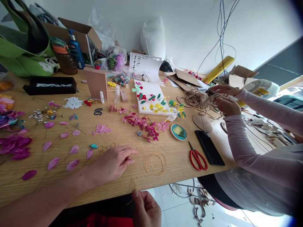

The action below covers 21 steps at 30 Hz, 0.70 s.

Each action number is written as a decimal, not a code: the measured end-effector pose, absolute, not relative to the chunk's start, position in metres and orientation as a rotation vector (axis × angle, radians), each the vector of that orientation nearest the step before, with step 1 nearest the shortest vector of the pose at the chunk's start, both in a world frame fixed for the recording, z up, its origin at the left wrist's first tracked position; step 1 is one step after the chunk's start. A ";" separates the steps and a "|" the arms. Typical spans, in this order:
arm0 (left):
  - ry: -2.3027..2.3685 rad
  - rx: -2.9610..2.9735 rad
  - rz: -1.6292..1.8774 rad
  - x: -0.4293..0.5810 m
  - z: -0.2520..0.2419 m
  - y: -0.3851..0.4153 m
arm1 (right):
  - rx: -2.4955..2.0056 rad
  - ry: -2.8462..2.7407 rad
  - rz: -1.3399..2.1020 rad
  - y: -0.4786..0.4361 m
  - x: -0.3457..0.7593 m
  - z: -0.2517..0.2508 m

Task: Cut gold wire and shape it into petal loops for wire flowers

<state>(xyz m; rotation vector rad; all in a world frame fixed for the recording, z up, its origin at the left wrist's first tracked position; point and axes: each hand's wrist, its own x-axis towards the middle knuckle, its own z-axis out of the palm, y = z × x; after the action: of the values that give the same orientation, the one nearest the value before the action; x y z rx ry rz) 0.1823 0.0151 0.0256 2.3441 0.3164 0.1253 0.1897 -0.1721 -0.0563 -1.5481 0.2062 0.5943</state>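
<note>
My right hand (148,208) is at the table's front edge, with thumb and finger pinched on a thin gold wire (133,183) bent into a narrow loop. My left hand (115,162) is over the tabletop, palm down, its index finger stretched out and thumb apart; I see nothing held in it. Just beyond its wrist, the handles of small gold scissors (102,149) show in part. To its right lies a loose coil of gold wire (156,164). Pink petals (53,163) on wires spread out to the left, and a cluster of magenta flowers (144,123) lies beyond my hand.
Red-handled scissors (198,160) and a black phone (209,147) lie to the right, near a round embroidery hoop (178,132). Another person's hands (227,105) handle brown twine (199,98). Toward the wall stand a wooden block (96,83), bottles and a green bag (26,50).
</note>
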 end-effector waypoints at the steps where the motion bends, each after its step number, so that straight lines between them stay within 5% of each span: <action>1: 0.317 2.322 0.126 0.182 0.025 0.015 | -1.556 0.202 0.594 -0.172 0.190 -0.056; 21: 0.301 2.260 -0.113 0.182 0.022 0.011 | -1.528 0.177 0.646 -0.176 0.190 -0.058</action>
<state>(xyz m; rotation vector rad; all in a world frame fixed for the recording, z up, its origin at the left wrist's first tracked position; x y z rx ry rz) 0.1825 0.0114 0.0216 2.2596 0.3011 -0.1131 0.1903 -0.1765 -0.0580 -1.5282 0.1766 0.6464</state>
